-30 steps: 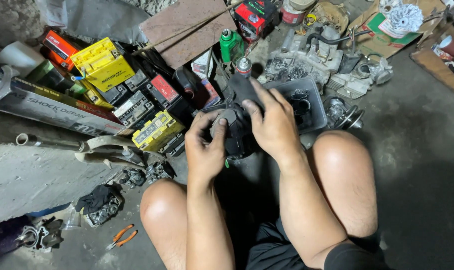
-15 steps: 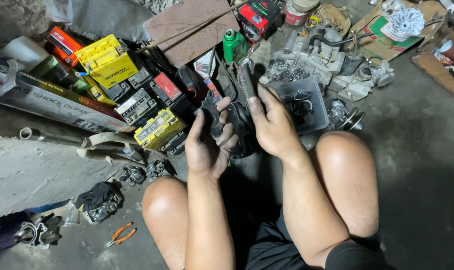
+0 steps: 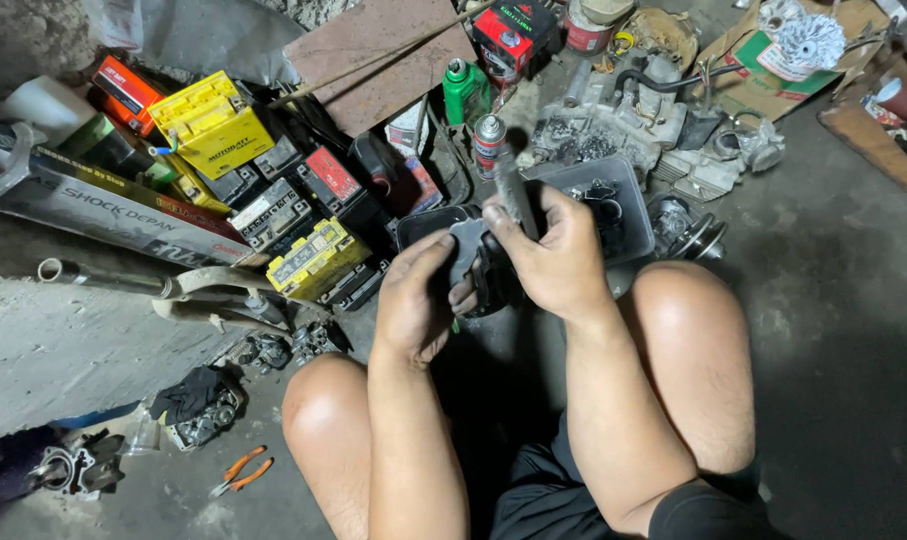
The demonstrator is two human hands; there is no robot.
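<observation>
The left hand (image 3: 419, 300) curls its fingers closed around the near side of a dark, greasy metal engine part (image 3: 474, 262), a rounded, lumpy casting with a dull black surface. The right hand (image 3: 554, 255) wraps the far side of the same part, thumb and fingers shut on it, and also pinches a slim grey spray can (image 3: 502, 170) with a red-and-white cap end, which rises at a tilt out of that fist. The part sits between the two bare knees, held up off the concrete floor (image 3: 834, 330), which is grey, rough and oil-stained.

Just behind the part lies a clear plastic tray (image 3: 614, 205), square-cornered, holding small dark metal bits. Beyond the tray stands a pale aluminium engine casing (image 3: 639, 115), ribbed and grimy. Left of the part, boxy batteries are heaped: two yellow ones (image 3: 212, 122) (image 3: 314, 258), one with a red top (image 3: 332, 180) and one dark grey (image 3: 269, 212). One green plastic bottle (image 3: 464, 92) stands behind the part, beside a flat brown board (image 3: 379, 55). One red-and-black carton (image 3: 514, 35) sits beyond the bottle. Far to the left of the part, near the left knee, one pair of orange-handled pliers (image 3: 242, 472) lies on the floor, with a crumpled black rag (image 3: 189, 395) just above them.
</observation>
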